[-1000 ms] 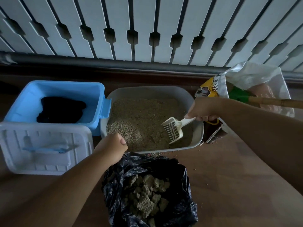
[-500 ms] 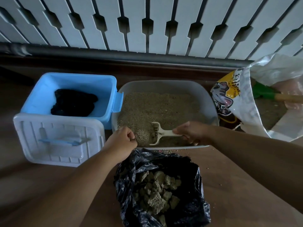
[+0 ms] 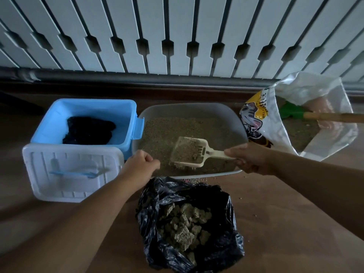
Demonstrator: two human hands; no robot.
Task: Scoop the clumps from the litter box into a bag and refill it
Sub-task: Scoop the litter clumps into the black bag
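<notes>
on the floor, right hand (image 3: pixel 249 157) levels loaded scoop (image 3: pixel 189 152).

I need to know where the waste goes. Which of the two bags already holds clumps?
The black bag on the floor nearest the person, its mouth open over a pile of clumps. The white bag at right holds loose litter and a green scoop.

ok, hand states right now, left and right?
Left hand: closed on the black bag rim.
Right hand: closed on the scoop handle.
</notes>
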